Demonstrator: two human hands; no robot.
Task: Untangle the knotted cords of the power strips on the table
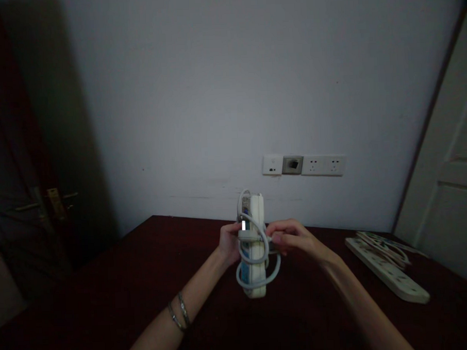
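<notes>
My left hand [229,243] is closed around a white power strip [258,210], held on edge above the table. Its grey-white cord [265,248] loops around the body and hangs out at the lower right. A pale plug [248,236] lies across the middle of the strip, next to a bright spot. Blue shows on the strip's left face, partly behind the loops. On the right side, my right hand [292,237] pinches the cord by the plug, thumb and index finger together. Its other fingers are mostly hidden.
A second white power strip [388,269] lies on the dark red table [177,296] at the right, with a bundled cord [384,248] by it. Wall sockets [322,165] sit behind the table. A door with a handle [57,203] stands at the left, a pale door [456,186] at the right.
</notes>
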